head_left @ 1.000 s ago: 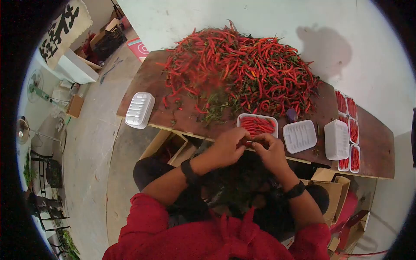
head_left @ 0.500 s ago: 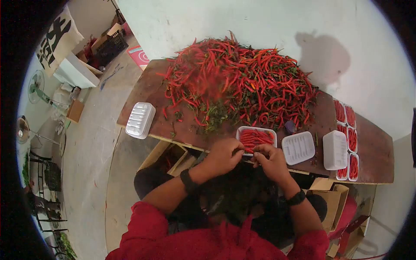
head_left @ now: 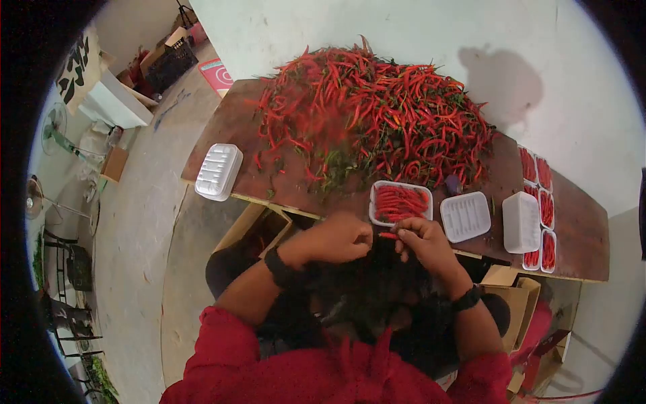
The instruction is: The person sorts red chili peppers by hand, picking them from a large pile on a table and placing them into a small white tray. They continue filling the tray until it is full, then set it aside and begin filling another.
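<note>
A white tray (head_left: 372, 217) holding red chilies (head_left: 400, 202) sits at the table's front edge. Just below it, my right hand (head_left: 422, 241) pinches a red chili (head_left: 388, 236) whose tip points left. My left hand (head_left: 346, 239) is beside it to the left, with curled fingers; whether anything is in them is too small to tell. An empty white tray (head_left: 465, 217) lies right of the filled one. Behind them rises a large heap of red chilies (head_left: 417, 114) with green stems.
White stacked trays stand at the table's left (head_left: 219, 172) and right (head_left: 521, 223). Filled chili trays (head_left: 548, 209) line the right end. A purple object (head_left: 453, 183) lies by the heap. Cardboard boxes (head_left: 515, 306) are below the table, and a wall (head_left: 404, 30) rises behind it.
My left hand has moved slightly left, away from my right hand. A chili now shows in my right fingers, below the filled tray. The view has shifted a little.
</note>
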Demonstrator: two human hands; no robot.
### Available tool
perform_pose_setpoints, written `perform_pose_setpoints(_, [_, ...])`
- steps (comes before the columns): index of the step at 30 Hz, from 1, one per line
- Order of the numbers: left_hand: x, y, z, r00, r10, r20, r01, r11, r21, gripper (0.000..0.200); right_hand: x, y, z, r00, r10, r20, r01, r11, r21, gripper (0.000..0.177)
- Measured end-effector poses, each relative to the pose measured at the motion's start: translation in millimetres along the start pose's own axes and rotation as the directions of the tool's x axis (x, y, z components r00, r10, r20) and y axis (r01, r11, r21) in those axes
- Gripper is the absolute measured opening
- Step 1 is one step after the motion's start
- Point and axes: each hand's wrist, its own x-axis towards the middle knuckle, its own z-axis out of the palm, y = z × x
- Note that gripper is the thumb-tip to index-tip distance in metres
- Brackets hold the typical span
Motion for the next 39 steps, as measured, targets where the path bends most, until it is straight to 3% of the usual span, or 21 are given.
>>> perform_pose_setpoints(1, [-3,3,-1,0.992,-0.046,0.115,0.038,0.997,0.068,0.015,-2,0,0,1.000,0.009,0.014,-0.008,0.999,-0.031,0.021])
perform_pose_setpoints(5, [-6,-4,10,0.995,-0.086,0.045,0.082,0.992,0.092,0.018,-5,-3,3,0.999,0.054,0.008,-0.052,0.986,-0.159,0.020])
perform_pose_setpoints(7, [-6,-7,19,0.978,0.032,-0.205,-0.029,0.999,0.019,0.020,-6,0,6,0.998,0.067,0.003,-0.066,0.988,-0.139,0.020])
perform_pose_setpoints(10, [-3,-3,21,0.995,-0.010,-0.098,0.014,0.999,0.043,0.022,-8,0,9,0.997,0.074,-0.003,-0.074,0.988,-0.139,0.019])
perform_pose_setpoints(18, [1,2,36,0.983,-0.065,-0.169,0.065,0.998,-0.005,0.019,-11,7,7,0.999,0.017,-0.029,-0.022,0.978,-0.206,0.020])
perform_pose_setpoints(20, [3,2,38,0.977,-0.085,-0.196,0.076,0.996,-0.052,0.019,-11,6,10,0.995,-0.036,-0.090,0.033,0.999,-0.034,0.020])
perform_pose_setpoints(22, [5,5,37,0.972,-0.143,-0.184,0.129,0.988,-0.086,0.017,-10,7,8,0.995,-0.041,-0.092,0.041,0.999,0.005,0.020])
perform_pose_setpoints(26, [5,8,34,0.969,-0.133,-0.207,0.087,0.973,-0.213,0.017,-9,6,5,0.996,-0.013,-0.084,0.023,0.993,0.117,0.019])
perform_pose_setpoints(31, [6,14,28,0.972,-0.218,-0.087,0.160,0.886,-0.436,0.018,-6,3,3,0.997,-0.005,-0.082,0.017,0.989,0.144,0.018])
perform_pose_setpoints(33, [8,12,28,0.975,-0.216,-0.061,0.169,0.885,-0.433,0.018,-5,5,2,0.997,-0.022,-0.080,0.033,0.990,0.138,0.018])
perform_pose_setpoints(35, [10,7,29,0.976,-0.214,-0.034,0.179,0.885,-0.430,0.019,-3,8,3,0.996,-0.039,-0.083,0.041,0.999,0.018,0.018])
perform_pose_setpoints(37, [10,-2,31,0.992,-0.107,-0.067,0.091,0.975,-0.205,0.019,-4,9,5,0.997,-0.045,-0.066,0.045,0.999,-0.011,0.017])
perform_pose_setpoints(39, [11,-6,31,0.995,-0.088,-0.051,0.076,0.975,-0.206,0.019,-3,7,5,0.997,-0.051,-0.050,0.049,0.998,-0.040,0.017])
